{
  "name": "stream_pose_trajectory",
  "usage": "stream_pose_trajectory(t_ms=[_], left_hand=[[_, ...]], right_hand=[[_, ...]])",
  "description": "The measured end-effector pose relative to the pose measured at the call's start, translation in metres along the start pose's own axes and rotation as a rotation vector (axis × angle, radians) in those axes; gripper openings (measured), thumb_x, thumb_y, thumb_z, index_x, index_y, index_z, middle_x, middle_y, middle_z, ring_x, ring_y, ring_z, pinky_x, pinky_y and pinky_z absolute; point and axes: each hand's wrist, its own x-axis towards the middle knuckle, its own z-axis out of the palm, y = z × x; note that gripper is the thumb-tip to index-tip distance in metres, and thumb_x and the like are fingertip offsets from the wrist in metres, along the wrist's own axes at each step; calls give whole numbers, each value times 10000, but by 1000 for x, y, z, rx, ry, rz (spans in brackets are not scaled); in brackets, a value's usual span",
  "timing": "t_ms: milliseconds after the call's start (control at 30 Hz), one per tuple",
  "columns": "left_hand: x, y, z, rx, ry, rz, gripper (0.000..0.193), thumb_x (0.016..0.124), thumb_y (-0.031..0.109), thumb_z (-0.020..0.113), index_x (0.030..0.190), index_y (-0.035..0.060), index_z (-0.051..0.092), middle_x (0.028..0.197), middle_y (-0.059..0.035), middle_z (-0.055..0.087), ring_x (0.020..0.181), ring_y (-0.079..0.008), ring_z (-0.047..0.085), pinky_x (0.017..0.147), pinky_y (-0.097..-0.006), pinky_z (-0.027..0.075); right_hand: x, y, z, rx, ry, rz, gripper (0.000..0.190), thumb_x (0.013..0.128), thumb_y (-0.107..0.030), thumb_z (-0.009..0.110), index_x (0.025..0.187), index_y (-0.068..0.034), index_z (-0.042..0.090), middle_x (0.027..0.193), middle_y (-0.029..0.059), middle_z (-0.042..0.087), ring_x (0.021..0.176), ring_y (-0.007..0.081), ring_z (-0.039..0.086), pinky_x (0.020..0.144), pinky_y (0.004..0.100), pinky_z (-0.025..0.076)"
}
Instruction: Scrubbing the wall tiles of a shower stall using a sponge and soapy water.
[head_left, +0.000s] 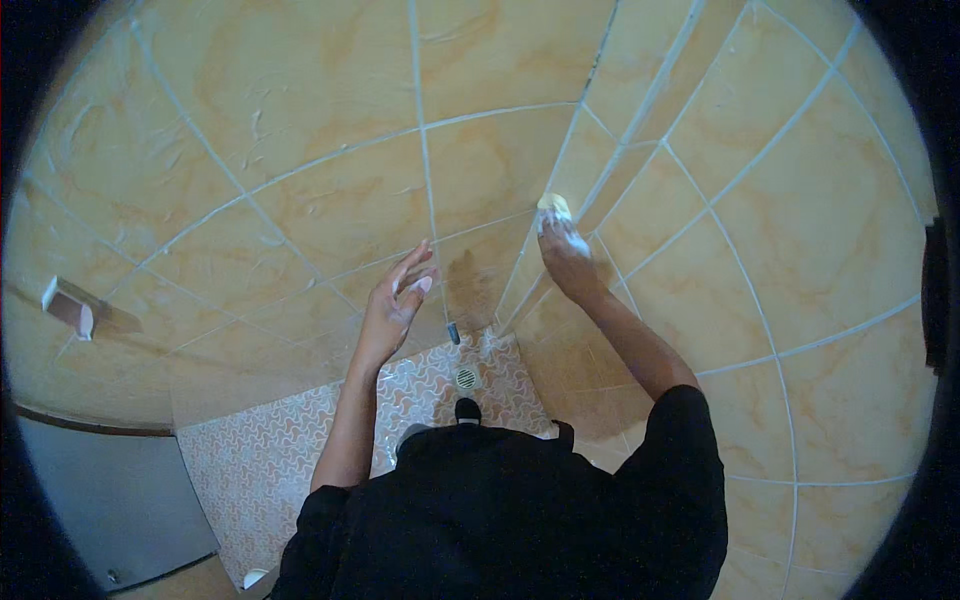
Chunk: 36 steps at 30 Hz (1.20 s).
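Note:
My right hand (568, 251) grips a pale yellow sponge (553, 202) against the tiled wall (487, 172), at the narrow strip of tiles by the corner. White foam covers the fingers and the back of that hand. To its left, my left hand (397, 304) is raised in front of the wall with its fingers apart and nothing in it. A little foam clings to its thumb and palm. Streaks of foam mark the yellow marbled tiles at the upper left.
A ledge-like wall fixture (71, 304) juts out at the left. Below, the patterned floor (277, 442) has a round drain grate (466, 377), with a dark shoe tip (468, 409) near it. A short dark pipe (454, 333) stands at the wall's foot. A grey door (112, 502) is at lower left.

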Motion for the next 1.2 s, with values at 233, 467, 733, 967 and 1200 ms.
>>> stream_pose_trajectory(t_ms=[233,467,733,967,1200], left_hand=[[-48,-6,-43,17,88,-66,489,849,18,495,1324,72,395,1263,-142,475,1131,-245,506,940,-352,394],[-142,-5,-112,21,320,-162,447,870,60,498,1309,63,411,1256,-140,482,1102,-248,525,939,-350,394],[-260,-45,-171,-1,461,-179,427,890,159,514,1297,74,417,1205,-126,530,1098,-201,511,911,-343,415],[-342,-38,-196,123,687,-172,427,884,164,515,1292,82,423,1220,-162,510,1084,-241,522,923,-365,409],[-412,-48,-236,123,939,-236,426,860,100,528,1275,63,441,1240,-152,493,1080,-231,525,924,-347,412]], right_hand=[[8,-4,13,-171,115,-28,400,800,-86,453,1170,58,504,1257,192,474,1174,302,461,991,331,377],[-3,-44,93,458,-531,95,293,749,19,462,1021,22,574,1040,235,566,998,353,546,898,402,422],[6,-224,41,1735,-307,791,277,809,-65,492,1064,-10,586,931,44,604,830,164,574,726,274,466],[49,-414,-85,2185,-1195,1036,387,869,-260,513,1184,-35,501,1109,91,562,985,238,565,833,399,477],[94,-493,-114,2012,-885,74,398,839,-329,549,1155,-88,522,1115,81,585,1058,216,530,853,412,446]])
